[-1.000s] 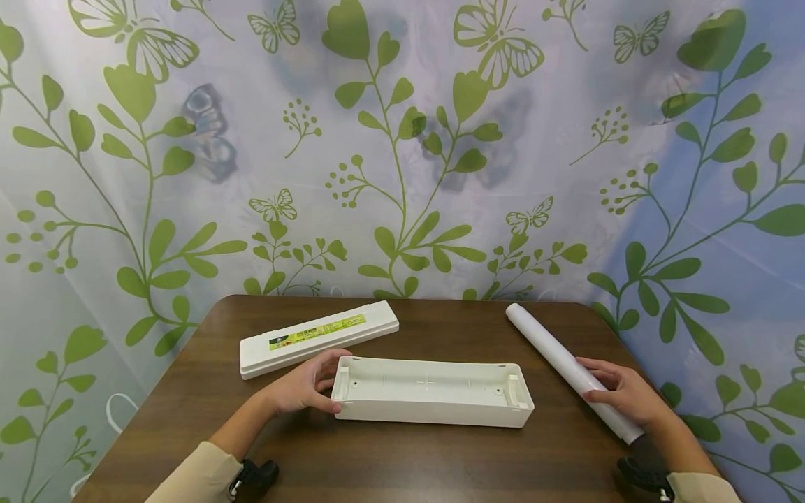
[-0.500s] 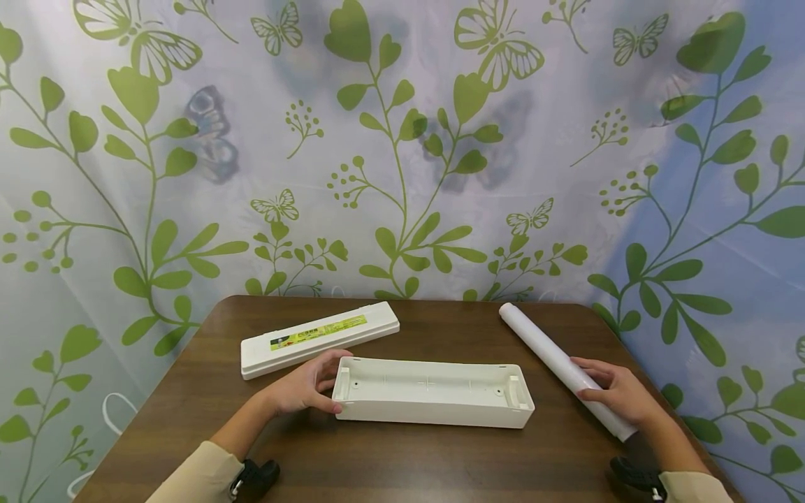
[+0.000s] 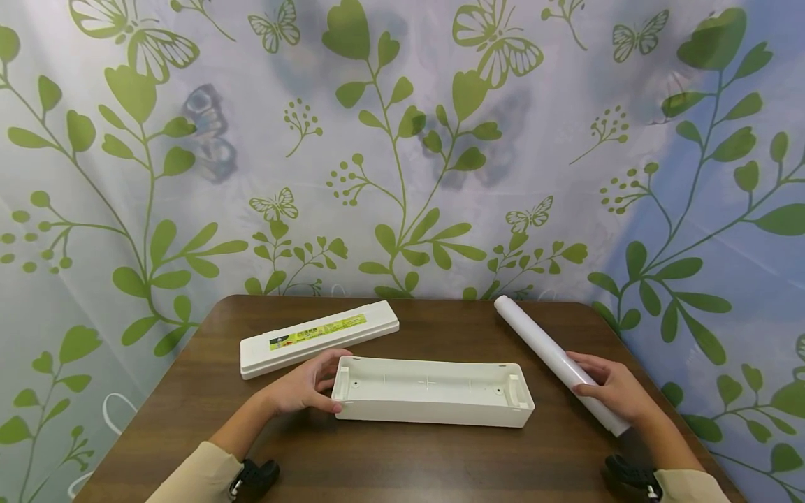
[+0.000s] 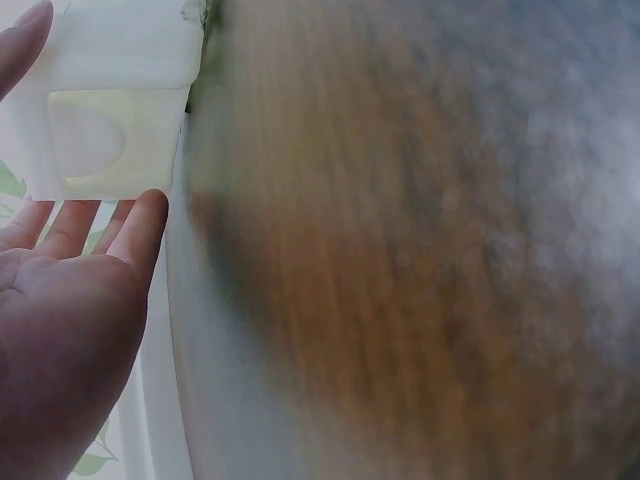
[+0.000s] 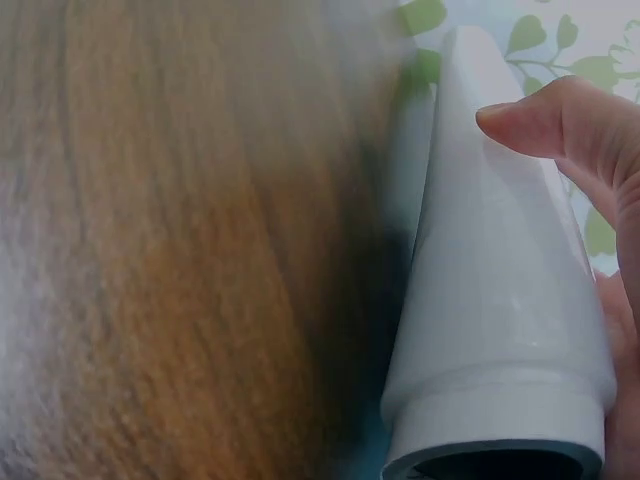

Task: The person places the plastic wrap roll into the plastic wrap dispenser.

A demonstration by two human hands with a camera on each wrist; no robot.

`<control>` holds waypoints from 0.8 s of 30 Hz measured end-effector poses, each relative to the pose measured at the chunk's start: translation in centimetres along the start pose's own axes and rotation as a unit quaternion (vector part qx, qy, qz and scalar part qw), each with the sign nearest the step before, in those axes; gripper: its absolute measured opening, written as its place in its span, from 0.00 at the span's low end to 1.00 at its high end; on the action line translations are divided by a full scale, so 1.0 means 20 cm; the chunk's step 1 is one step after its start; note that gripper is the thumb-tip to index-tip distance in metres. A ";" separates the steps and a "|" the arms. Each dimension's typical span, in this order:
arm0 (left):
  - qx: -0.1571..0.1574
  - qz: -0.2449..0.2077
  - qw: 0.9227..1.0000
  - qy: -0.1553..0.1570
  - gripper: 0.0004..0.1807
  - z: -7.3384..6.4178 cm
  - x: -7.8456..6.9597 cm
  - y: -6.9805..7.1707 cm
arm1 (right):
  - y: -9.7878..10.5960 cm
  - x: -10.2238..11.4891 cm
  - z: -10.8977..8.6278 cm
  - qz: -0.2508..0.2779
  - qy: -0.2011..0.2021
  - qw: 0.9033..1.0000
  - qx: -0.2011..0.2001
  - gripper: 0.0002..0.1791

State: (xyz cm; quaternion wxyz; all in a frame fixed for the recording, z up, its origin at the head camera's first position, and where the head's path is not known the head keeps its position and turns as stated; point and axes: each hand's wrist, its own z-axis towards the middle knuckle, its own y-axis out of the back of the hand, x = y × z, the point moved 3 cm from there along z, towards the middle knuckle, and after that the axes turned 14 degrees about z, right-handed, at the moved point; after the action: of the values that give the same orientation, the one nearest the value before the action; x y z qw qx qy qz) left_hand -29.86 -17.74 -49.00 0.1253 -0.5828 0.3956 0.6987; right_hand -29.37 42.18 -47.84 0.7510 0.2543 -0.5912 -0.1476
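Note:
A long white plastic box [image 3: 434, 413], open at the top, stands on the table in the head view. My left hand [image 3: 305, 385] holds its left end, thumb at the front corner and fingers behind. In the left wrist view, fingertips [image 4: 150, 215] lie at the box's end wall [image 4: 90, 145]. To the right, my right hand [image 3: 610, 390] grips a glossy white roll of cling film [image 3: 547, 349] near its lower end. The right wrist view shows the thumb [image 5: 525, 125] across the roll, whose hollow core [image 5: 500, 462] faces the camera; the other fingers are mostly hidden.
Behind the left hand lies a white lid [image 3: 377, 320] with a yellow-green label, slanted on the brown wooden table [image 3: 440, 464]. A curtain [image 3: 402, 175] printed with leaves and butterflies hangs behind the table's far edge.
My right hand and the roll of cling film have shifted a little to the left, toward the box. The left hand, box and lid have stayed in place.

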 end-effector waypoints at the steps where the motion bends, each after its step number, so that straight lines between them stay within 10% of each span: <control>1: 0.000 0.001 1.000 0.000 0.51 0.00 0.00 0.00 | 0.00 0.00 0.00 0.001 0.004 1.000 0.000 0.37; 24: 0.000 0.001 1.000 -0.017 0.51 0.01 0.01 0.00 | -0.05 0.16 0.03 0.020 0.040 0.999 0.003 0.35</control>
State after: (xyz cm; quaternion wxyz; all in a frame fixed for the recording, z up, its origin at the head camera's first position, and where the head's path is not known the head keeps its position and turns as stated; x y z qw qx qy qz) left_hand -30.04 -17.65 -49.15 0.1317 -0.5703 0.3940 0.7086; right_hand -29.13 39.62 -45.64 0.7758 0.2504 -0.5665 -0.1203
